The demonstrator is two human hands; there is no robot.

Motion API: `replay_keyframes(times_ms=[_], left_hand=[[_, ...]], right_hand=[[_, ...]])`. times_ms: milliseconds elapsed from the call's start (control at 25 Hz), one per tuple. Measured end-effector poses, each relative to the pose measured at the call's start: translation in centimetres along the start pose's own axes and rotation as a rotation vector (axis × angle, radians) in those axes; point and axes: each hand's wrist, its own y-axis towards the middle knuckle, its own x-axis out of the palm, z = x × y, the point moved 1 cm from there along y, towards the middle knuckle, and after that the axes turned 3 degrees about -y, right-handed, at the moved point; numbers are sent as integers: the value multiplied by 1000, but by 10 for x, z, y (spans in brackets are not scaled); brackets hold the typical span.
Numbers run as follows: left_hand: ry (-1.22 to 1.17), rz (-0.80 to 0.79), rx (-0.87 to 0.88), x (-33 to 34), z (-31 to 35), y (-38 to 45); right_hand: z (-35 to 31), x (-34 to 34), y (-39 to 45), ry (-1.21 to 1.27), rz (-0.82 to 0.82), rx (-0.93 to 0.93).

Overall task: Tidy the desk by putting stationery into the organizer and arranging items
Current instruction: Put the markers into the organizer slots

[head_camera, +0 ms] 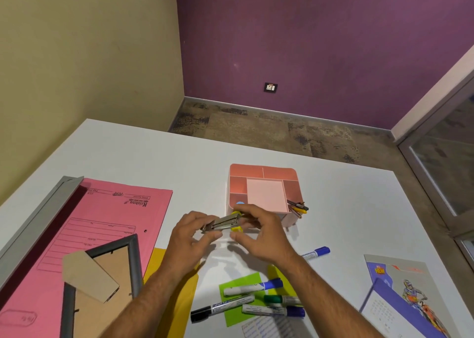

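A metal stapler with yellow parts (222, 224) is held above the white desk (154, 153), just in front of the pink organizer (264, 191). My left hand (195, 235) grips its rear end and my right hand (259, 231) holds its yellow front. The organizer has several compartments; pens and pencils (298, 207) stick out at its right side, and something blue (240, 203) shows in a front-left compartment. Several whiteboard markers (256, 300) lie near me on a green sheet (237, 298). One blue marker (316, 253) lies apart on the right.
A pink file folder (107, 222) covers the left of the desk, with a grey picture frame (107, 281) face down on it and a long grey frame (38, 217) at the left edge. Yellow paper (177, 294) lies under my left forearm. A printed booklet (405, 294) sits at the right.
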Motion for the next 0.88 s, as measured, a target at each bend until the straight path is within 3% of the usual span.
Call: replay_keyframes(times_ms=[120,280,440,560,760,880], left_hand=[[-108,53,-104,8,9,2],[-148,47,-341,20,7,-7],[220,-337,-120,29,-5,-31],[470,-557,35,42,-4,-40],[600,-633,126,55,-6,-39],[644,-617,294,56,-12,-43]], right_hand=[[-9,-6,6,171,70,54],[-21,-25,18,131,246,2],[-32,-43,44,-62,433,-87],[-30,-41,68,-220,393,-58],[-18,-21,86,-391,160,148],[-14,-12,90,-551,88,197]])
